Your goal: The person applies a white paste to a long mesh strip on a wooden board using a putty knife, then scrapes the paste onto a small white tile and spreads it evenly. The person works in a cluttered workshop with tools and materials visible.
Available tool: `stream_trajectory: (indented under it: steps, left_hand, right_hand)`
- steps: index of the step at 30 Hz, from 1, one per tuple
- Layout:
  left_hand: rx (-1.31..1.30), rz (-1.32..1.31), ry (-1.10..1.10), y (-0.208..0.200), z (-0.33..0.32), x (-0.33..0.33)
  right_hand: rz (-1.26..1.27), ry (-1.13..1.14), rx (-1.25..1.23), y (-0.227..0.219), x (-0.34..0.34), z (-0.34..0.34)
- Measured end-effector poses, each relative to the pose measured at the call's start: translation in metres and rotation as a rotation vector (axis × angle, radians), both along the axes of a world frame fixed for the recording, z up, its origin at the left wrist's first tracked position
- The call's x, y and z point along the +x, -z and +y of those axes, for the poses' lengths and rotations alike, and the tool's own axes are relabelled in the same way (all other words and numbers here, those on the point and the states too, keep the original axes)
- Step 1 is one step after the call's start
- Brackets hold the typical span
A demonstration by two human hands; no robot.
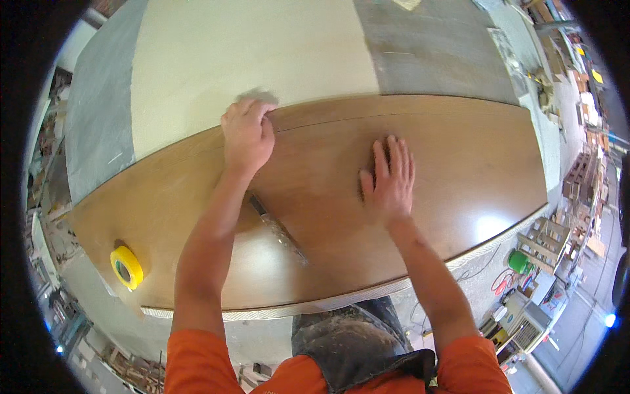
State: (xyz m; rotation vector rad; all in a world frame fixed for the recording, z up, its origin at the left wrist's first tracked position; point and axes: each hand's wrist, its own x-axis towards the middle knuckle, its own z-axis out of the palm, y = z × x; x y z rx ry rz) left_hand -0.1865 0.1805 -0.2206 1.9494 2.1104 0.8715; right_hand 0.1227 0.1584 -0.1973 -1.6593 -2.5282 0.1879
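one panel under two hands

Panel laid across the near side of a broad surface, whose middle section, left section and right section are seen beyond the far edge. Tape roll set by the left edge, toward the near left corner. Long tool laid aslant left of centre, between the forearms, one end pointed at the far left, the other at the near edge. Left hand placed at the far edge, left of centre; right hand placed right of centre, well in from every edge. Bucket and slatted stand found on the floor past the near right corner.
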Motion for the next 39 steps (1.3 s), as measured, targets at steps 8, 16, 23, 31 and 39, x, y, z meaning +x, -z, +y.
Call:
stream_trajectory:
  steps: [8,16,23,31,39]
  left_hand:
    - [-0.040,0.042,0.015,0.002,0.010,0.005]
    - [-0.013,0.122,-0.015,0.009,0.043,-0.012]
    - [-0.112,0.190,-0.143,-0.033,0.078,-0.038]
    - [-0.043,0.267,0.258,-0.115,0.018,0.100]
    - [-0.198,0.005,0.772,-0.155,-0.073,0.282]
  right_hand:
    - [-0.016,0.052,-0.189,-0.023,0.028,-0.078]
    - [0.078,0.073,-0.208,-0.048,0.014,-0.065]
    - [0.332,0.202,-0.044,-0.095,0.011,-0.075]
    - [0.543,1.079,-0.266,-0.190,0.166,-0.298]
    - [0.894,1.232,-0.765,-0.197,0.219,-0.473]
